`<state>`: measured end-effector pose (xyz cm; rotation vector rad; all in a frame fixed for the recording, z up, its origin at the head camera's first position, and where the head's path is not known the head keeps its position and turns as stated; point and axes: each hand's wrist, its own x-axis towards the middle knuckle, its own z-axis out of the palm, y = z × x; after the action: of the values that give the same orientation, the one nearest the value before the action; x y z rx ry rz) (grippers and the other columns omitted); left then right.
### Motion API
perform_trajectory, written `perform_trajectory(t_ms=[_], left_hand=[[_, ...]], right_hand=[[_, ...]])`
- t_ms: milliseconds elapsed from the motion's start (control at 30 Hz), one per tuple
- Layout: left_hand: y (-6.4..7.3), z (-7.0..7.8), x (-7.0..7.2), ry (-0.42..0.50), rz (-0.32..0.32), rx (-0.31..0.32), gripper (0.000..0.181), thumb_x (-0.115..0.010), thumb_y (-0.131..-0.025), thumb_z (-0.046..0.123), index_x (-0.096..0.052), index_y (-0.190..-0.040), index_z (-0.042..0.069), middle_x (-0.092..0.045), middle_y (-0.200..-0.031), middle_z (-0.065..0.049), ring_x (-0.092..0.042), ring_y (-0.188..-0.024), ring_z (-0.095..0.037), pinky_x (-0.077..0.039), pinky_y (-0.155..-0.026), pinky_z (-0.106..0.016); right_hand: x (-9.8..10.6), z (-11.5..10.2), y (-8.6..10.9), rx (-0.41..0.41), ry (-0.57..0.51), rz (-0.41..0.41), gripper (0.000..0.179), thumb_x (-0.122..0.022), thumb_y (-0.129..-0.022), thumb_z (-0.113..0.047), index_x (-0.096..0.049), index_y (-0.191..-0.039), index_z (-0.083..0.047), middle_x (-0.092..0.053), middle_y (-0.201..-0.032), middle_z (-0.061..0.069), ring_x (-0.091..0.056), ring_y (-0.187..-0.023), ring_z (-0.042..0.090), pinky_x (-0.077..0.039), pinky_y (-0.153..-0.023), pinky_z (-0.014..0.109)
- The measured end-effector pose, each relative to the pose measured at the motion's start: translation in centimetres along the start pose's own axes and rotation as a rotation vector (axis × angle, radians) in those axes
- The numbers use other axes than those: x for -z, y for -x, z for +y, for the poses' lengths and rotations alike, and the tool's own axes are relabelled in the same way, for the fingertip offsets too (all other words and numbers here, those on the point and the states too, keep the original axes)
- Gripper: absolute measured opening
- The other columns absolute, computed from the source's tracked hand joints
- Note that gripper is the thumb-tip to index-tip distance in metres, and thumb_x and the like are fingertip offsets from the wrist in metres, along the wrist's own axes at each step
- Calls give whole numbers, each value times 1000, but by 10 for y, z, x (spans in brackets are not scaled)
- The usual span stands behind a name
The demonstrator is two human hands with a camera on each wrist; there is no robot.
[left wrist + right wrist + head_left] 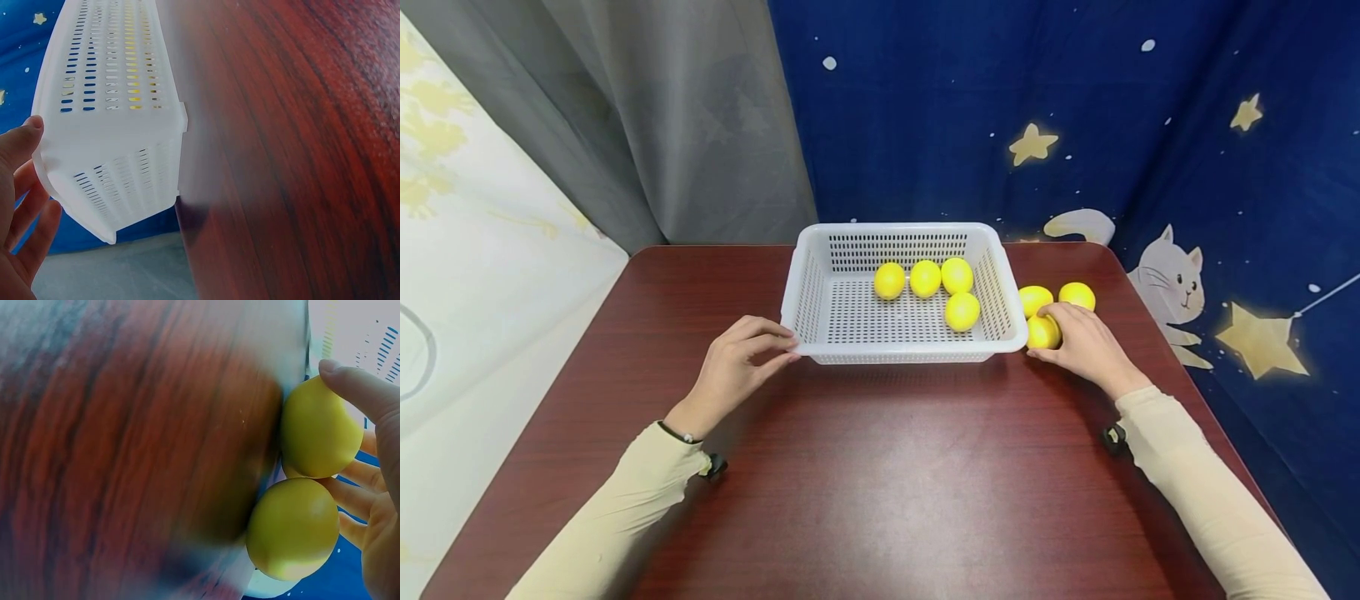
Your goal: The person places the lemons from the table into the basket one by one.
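A white perforated plastic basket (906, 346) stands on the table, with several yellow lemons (962, 312) in its right half. At its front left corner, my left hand (743, 357) pinches the rim between thumb and fingers; the left wrist view shows the thumb (32, 122) on the edge. My right hand (1086, 346) grips a lemon (320, 428) just outside the basket's right end. Behind that fruit lies another lemon (1035, 298), and one more lemon (1077, 297) is beyond the knuckles. In the right wrist view a second lemon (292, 528) touches the gripped one.
The dark red wooden table (880, 492) extends in front of the basket. A blue curtain (925, 108) with stars and a cat hangs right behind the table's back edge, and a grey curtain (700, 125) hangs at the back left.
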<state>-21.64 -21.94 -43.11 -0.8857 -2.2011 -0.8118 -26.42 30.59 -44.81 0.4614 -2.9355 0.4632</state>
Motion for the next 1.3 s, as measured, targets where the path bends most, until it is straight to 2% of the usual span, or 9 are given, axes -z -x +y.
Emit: perform_trajectory(t_ms=[767,1300], left_hand=[[0,1,1,-2,-2,5,29,-90,-67,5,-79,-94,10,-74,-99,-1,-63,-97,-16,-42,-92,-9],[1,1,0,-1,2,7,29,-90,-67,5,-79,-94,9,-74,-99,-2,-64,-97,-17,-42,-93,-8]], right_hand=[[1,0,3,16,4,19,74,-84,-76,-38,-55,-134,-3,-58,-135,20,-50,-124,41,-38,-110,60],[0,0,4,14,-8,-12,74,-84,-77,-37,-56,-134,0,-54,-138,24,-48,-126,44,-35,-111,62]])
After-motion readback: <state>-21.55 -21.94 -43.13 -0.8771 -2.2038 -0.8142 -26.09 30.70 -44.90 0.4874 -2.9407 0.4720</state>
